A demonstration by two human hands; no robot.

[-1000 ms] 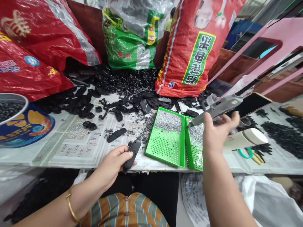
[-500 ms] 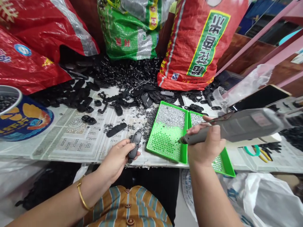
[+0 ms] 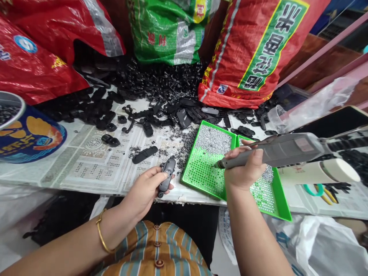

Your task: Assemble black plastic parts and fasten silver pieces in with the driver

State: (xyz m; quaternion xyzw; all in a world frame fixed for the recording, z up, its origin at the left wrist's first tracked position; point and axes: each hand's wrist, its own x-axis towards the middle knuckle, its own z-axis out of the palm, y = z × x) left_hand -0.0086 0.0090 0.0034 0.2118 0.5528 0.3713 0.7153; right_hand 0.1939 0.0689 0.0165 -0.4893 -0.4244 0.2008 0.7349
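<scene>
My left hand (image 3: 149, 184) grips a small black plastic casing (image 3: 167, 174) with round ends, the thumb lying on its face, just above the table's front edge. My right hand (image 3: 244, 168) is wrapped round a grey electric screwdriver (image 3: 284, 150), held nearly level with its tip pointing left. That tip is over the green perforated tray (image 3: 201, 168), whose far part is covered in tiny silvery screws (image 3: 214, 138). A second green tray (image 3: 283, 203) adjoins it on the right, partly hidden by my right hand and forearm. Left of the casing lies another long black part (image 3: 145, 154).
Black plastic parts (image 3: 184, 117) are heaped along the back, below a green sack (image 3: 166, 42) and red sacks (image 3: 247, 57). A blue tub (image 3: 31, 134) stands at left. To the right are a white cylinder (image 3: 324, 171), yellow-handled pliers (image 3: 329, 194) and a dark-screened device (image 3: 330, 126).
The view has shifted slightly. The screwdriver has moved a little left over the tray and sits more level. My left hand keeps the casing in much the same place.
</scene>
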